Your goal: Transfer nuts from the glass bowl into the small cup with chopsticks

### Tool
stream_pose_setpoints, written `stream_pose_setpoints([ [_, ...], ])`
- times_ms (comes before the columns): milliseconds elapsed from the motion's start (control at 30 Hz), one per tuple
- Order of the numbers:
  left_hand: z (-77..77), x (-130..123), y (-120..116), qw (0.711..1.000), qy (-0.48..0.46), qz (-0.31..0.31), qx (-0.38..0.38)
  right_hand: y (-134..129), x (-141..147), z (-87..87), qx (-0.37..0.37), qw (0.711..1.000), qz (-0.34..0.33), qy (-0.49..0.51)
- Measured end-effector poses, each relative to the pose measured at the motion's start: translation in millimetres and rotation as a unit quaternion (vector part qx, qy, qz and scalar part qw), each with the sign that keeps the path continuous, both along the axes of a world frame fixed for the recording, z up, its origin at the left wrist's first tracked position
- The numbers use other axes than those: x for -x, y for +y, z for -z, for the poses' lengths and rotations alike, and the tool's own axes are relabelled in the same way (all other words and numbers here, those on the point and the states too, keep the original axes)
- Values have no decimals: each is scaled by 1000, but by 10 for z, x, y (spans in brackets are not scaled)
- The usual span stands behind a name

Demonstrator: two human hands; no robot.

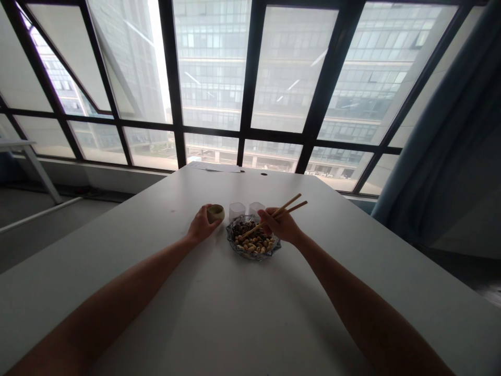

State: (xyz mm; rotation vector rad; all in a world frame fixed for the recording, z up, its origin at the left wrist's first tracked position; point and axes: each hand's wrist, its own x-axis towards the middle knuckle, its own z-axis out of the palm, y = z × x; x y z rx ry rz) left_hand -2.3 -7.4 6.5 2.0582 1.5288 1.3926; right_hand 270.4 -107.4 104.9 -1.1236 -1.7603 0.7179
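Note:
My left hand [202,226] is wrapped round a small greenish cup [216,213], tilted a little, left of a clear glass bowl [254,256]. Pale nuts in shells [258,244] fill the near side of the bowl, and small dark pieces [239,228], perhaps seeds, lie toward its far left. My right hand [279,225] grips a pair of wooden chopsticks [291,202] over the bowl's right side. Their tips reach down among the nuts; whether they pinch anything is too small to tell.
Two small clear cups, a left one [237,210] and a right one [256,208], stand just behind the bowl. Papers [215,167] lie at the far end of the white table [219,313]. Beyond are windows, with a blue curtain [415,146] on the right.

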Motion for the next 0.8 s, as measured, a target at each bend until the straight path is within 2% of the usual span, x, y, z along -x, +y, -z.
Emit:
stream_pose_setpoints([
  [133, 0, -9, -19, 999, -28, 20, -16, 137, -99, 32, 32, 993, 55, 98],
  [233, -1, -19, -46, 998, -20, 41, -52, 264, -198, 57, 54, 970, 117, 207],
  [333, -6, -23, -65, 996, 2, 53, -76, 359, -285, 74, 72, 951, 149, 260],
  [433, -12, -22, -65, 996, 10, 49, -77, 383, -327, 71, 53, 950, 164, 261],
  [567, -8, -17, -37, 998, -11, 23, -53, 320, -342, 32, -24, 960, 189, 204],
  [700, -37, 25, 42, 999, -29, 0, 20, 259, -384, -28, -71, 967, 185, 160],
  [800, -171, 46, 139, 996, -3, -5, 85, 263, -439, -55, -69, 966, 186, 166],
])
